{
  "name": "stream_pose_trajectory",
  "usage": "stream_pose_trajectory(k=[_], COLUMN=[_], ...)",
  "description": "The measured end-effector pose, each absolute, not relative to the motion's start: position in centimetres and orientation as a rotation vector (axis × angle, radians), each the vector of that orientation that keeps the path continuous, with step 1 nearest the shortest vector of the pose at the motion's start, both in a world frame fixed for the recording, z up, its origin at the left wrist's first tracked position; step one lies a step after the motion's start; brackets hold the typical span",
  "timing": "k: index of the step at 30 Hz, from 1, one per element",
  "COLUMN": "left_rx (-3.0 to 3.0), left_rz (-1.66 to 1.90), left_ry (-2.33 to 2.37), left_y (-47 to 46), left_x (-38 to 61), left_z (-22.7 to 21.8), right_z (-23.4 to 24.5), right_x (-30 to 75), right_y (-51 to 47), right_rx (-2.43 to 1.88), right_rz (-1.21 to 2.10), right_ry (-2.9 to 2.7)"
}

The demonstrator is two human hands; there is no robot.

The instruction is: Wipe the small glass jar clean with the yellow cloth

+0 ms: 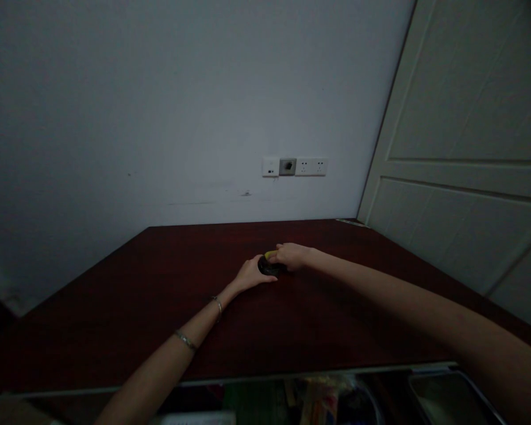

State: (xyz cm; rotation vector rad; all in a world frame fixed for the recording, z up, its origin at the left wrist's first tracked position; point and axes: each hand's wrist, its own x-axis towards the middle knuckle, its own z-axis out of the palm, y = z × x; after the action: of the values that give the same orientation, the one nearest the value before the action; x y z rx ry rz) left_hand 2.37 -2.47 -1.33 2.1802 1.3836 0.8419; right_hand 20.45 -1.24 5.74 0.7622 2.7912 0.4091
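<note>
A small dark, rounded object (pixel 266 267) is on the dark red tabletop (pixel 194 265), too dim for me to tell its kind. My left hand (pixel 248 274) is curved round its left side, thumb and fingers gripping it. From the right, my right hand (pixel 292 256) reaches over with bent fingers closed on a small yellow thing (pixel 271 254). That yellow piece sits against the top of the dark object; whether it is joined to it I cannot tell. Part of the dark object is hidden behind my fingers.
At the table's near edge, an open space below holds assorted items (pixel 318 401) and a framed, glassy panel (pixel 451 395). A pale wall with sockets (pixel 310 167) stands behind the table. A white panelled door (pixel 460 130) is on the right.
</note>
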Motion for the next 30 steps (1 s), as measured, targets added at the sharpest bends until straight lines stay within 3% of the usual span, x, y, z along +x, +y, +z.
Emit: stream_pose_trajectory(k=[8,17,30], left_rx=[2.149,2.107,2.213], left_rz=[0.828,0.885,0.863], left_ry=[1.424,1.395,1.35], left_y=[-3.0,-2.9,-2.5], left_x=[2.4,2.4,2.1], left_z=[-0.8,-1.0,-2.0], right_z=[7.2,7.2,5.8], right_x=[17.8,17.2,21.8], right_y=[-1.7,0.0,1.3], right_rx=[1.182,1.374,1.722], right_rz=[-0.103,-0.494,-1.635], right_ry=[2.613,2.634,2.592])
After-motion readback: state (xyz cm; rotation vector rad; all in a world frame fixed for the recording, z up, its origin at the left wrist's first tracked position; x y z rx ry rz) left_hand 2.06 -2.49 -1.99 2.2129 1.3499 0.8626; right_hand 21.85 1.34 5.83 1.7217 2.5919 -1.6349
